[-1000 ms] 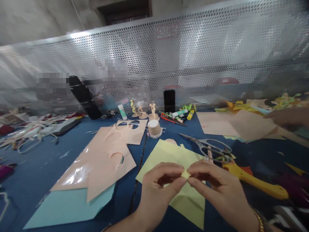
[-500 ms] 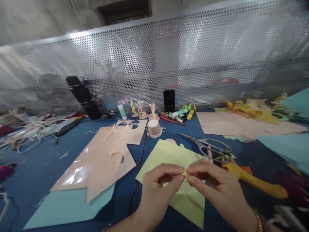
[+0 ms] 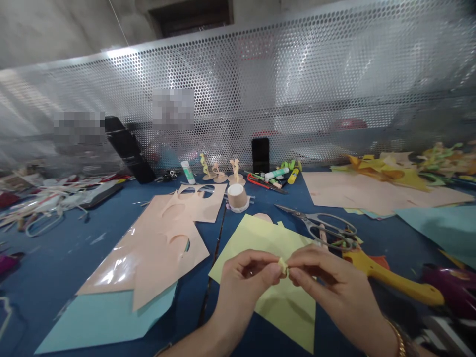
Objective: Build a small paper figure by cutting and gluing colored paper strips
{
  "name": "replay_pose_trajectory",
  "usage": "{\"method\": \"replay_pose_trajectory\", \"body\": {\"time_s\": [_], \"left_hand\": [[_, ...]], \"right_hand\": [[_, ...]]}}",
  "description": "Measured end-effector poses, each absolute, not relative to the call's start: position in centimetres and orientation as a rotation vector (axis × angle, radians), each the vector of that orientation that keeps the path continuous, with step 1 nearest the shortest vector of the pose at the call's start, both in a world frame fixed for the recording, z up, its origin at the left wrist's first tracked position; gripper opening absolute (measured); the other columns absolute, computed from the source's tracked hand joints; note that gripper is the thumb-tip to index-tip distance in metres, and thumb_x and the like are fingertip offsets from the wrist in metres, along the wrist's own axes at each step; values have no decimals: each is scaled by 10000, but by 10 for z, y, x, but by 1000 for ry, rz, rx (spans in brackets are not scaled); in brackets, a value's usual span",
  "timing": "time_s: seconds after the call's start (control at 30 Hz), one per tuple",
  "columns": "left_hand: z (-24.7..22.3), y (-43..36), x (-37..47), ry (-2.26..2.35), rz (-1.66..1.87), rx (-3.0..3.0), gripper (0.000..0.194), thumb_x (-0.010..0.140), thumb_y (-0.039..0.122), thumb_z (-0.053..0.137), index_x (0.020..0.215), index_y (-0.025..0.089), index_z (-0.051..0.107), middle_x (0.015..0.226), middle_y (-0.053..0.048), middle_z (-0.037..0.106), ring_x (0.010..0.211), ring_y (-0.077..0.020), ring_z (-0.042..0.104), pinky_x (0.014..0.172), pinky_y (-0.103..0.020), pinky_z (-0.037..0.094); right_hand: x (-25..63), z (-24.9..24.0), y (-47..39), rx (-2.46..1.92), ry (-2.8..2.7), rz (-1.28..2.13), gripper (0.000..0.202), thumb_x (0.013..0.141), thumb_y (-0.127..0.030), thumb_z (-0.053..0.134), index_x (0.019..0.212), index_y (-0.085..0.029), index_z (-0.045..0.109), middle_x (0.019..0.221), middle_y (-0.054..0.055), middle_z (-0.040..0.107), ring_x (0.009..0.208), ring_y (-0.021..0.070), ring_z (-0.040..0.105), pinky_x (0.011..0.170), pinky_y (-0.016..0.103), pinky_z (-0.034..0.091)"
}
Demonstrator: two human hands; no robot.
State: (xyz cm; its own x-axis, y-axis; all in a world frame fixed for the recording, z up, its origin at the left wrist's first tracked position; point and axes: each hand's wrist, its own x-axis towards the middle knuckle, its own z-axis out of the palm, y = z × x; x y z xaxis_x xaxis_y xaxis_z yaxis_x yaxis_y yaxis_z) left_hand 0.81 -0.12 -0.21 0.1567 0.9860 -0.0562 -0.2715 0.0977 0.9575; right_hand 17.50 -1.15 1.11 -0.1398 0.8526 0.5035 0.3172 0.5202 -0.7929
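Between my fingertips is a small, crumpled or folded piece of pale yellow paper (image 3: 283, 266). My left hand (image 3: 247, 285) pinches it from the left with thumb and forefinger. My right hand (image 3: 330, 282) pinches its right side, the fingertips almost meeting those of the left. Both hands hover over a yellow-green paper sheet (image 3: 238, 238) on the blue table. Just beyond my right hand lie metal scissors (image 3: 310, 218), partly open. A tool with a yellow handle (image 3: 405, 285) rests to the right of that hand.
Pink sheets with round cut-outs (image 3: 148, 248) overlap a light-blue sheet (image 3: 111, 317) on the left. A roll of tape (image 3: 237, 196), small paper figures (image 3: 235, 170), a glue stick (image 3: 188, 172) and an upright phone (image 3: 261, 154) stand at the back. A perforated metal panel (image 3: 223, 89) closes off the far side.
More of the small yellow paper piece now shows between my fingers, and it has turned slightly. A light-blue sheet at the far right edge has dropped out of its raised position.
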Motion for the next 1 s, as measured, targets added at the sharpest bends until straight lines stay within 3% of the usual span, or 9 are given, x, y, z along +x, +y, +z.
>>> {"method": "replay_pose_trajectory", "body": {"time_s": [0.43, 0.77, 1.0], "left_hand": [[5, -2, 9, 958, 1196, 1115, 67, 689, 225, 784, 706, 190, 730, 734, -8, 726, 678, -100, 625, 650, -177, 493], [9, -3, 10, 936, 1248, 1331, 67, 743, 209, 723, 798, 211, 761, 782, -38, 714, 736, -147, 643, 663, -217, 518], [6, -4, 9, 893, 1205, 1146, 138, 694, 184, 760, 826, 221, 758, 709, -8, 721, 643, -110, 656, 605, -173, 529]], "right_hand": [[174, 8, -14, -962, -1710, 587, 86, 797, -178, 672, 849, -246, 681, 780, -15, 689, 649, 88, 647, 583, 136, 540], [173, 11, -13, -978, -1697, 598, 90, 807, -179, 657, 852, -250, 689, 763, -13, 691, 651, 99, 650, 577, 147, 544], [175, 10, -10, -1011, -1598, 738, 81, 843, -253, 614, 845, -223, 689, 711, -1, 668, 574, 100, 644, 521, 160, 537]]}}
